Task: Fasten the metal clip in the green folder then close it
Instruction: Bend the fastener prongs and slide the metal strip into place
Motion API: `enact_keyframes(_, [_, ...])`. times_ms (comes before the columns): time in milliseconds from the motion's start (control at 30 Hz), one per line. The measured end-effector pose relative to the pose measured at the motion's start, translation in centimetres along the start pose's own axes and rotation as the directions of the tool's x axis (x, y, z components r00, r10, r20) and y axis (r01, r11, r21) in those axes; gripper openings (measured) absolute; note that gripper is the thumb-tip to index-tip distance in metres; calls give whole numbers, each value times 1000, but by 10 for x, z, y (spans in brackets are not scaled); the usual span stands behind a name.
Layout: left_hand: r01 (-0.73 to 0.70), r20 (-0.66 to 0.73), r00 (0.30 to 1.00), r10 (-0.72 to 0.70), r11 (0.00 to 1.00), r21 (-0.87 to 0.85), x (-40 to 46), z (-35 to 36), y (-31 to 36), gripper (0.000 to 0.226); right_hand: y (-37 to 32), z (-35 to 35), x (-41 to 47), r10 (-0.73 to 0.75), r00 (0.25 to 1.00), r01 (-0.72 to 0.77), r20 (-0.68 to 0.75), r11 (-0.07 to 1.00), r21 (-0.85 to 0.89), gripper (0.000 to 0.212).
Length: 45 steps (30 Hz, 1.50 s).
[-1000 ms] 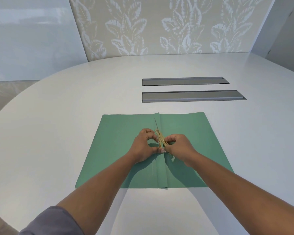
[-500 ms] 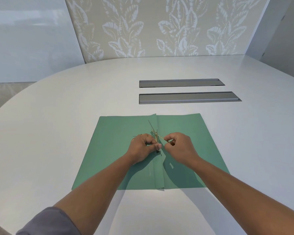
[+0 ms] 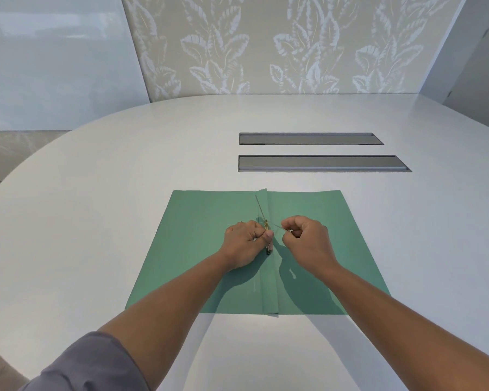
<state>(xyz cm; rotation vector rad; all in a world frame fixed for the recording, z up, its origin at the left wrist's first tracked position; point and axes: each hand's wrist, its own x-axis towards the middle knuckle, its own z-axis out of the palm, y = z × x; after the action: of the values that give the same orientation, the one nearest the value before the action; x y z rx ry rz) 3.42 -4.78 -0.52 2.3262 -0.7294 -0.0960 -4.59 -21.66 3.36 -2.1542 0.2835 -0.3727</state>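
While both hands (image 3: 274, 244) pinch clip (image 3: 266, 225), one prong (image 3: 260, 207) pointing far-left along folder (image 3: 203, 249) spine

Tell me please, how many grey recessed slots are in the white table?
2. The far slot lies near the table's middle; the near slot lies parallel just in front of it, beyond the open green folder. None seems hidden.
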Motion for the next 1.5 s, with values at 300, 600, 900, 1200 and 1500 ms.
enact_keyframes(300, [21, -6, 1000, -21, 998, -65, -2, -2, 3, 19, 4, 1, 1, 38, 999, -38, -11, 999, 11, 25])
enact_keyframes(600, [44, 24, 999, -41, 991, -129, -7, -8, 10, 8, 5, 1, 1, 59, 998, -59, -3, 998, 27, 25])
enact_keyframes(900, [29, 4, 1000, -29, 974, -223, -9, -8, 8, 11, 6, 0, -1, 72, 997, -71, -7, 996, 47, 26])
enact_keyframes(1200, [65, 74, 996, -51, 977, -201, -8, -13, 11, 18, 6, 1, -2, 82, 997, -82, 2, 995, 53, 25])
enact_keyframes(1500, [155, 87, 988, -128, 840, -521, -8, -9, 8, 7, 6, -2, -1, 76, 997, -77, 14, 995, 71, 24])
